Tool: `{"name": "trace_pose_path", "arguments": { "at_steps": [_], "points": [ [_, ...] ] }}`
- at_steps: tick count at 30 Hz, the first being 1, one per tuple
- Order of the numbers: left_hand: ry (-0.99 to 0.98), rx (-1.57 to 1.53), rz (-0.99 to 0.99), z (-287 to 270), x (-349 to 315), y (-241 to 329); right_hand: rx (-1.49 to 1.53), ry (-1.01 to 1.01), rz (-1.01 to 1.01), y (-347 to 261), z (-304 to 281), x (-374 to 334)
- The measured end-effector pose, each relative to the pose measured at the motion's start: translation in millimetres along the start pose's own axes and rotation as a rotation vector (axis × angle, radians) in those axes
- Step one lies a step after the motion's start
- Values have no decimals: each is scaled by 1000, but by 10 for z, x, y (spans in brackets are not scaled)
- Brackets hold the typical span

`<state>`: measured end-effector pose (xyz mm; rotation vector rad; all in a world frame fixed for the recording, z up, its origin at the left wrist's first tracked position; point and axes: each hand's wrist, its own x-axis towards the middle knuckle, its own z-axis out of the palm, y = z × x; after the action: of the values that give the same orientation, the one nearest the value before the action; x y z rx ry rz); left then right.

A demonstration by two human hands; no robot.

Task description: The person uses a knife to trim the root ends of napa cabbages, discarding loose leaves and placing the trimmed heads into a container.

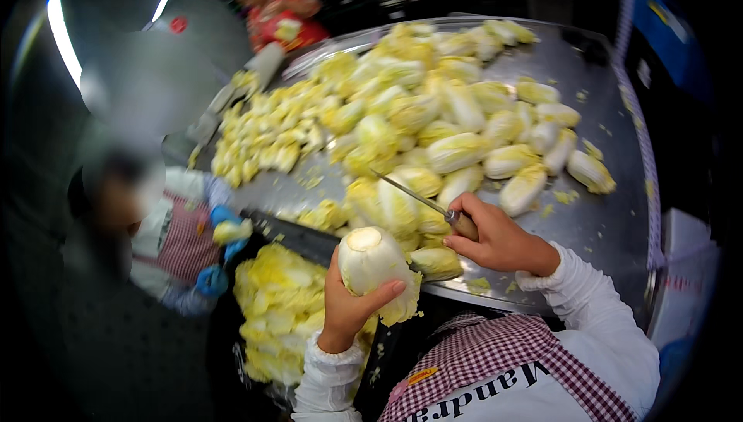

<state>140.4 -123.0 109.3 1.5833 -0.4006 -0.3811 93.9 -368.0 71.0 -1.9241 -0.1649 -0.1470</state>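
The pale cabbage (375, 267) is off the worktop, held up near its front edge with the cut stem end facing upward and its leafy end down. The left hand (346, 306) is clamped around its side, thumb across the front. The right hand (495, 235) is closed on the wooden handle of a knife (416, 195), whose blade points away over the pile, apart from the cabbage. The step in hand looks like trimming; the next move seems to call for a steady left grip, the blade brought to the stem or outer leaves, and the thumb clear of the edge.

Beyond, whole cabbages (458, 152) heap on the metal worktop (613, 129), with smaller yellow pieces (263, 139) to the left. Below the left edge lie loose leaves (275, 298), perhaps in a dark bin, though the shadow hides its walls. Farther left, a co-worker (186, 236) in blue gloves (210, 281) holds another cabbage piece (232, 231).
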Motion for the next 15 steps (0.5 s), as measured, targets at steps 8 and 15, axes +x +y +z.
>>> {"name": "trace_pose_path", "arguments": {
  "at_steps": [8,15],
  "points": [
    [595,54,37,-478,-1502,-438,-283,-380,-961,-750,1223,342],
    [763,76,71,-397,-2002,-336,-248,-573,-1060,-939,1650,278]
  ]
}}
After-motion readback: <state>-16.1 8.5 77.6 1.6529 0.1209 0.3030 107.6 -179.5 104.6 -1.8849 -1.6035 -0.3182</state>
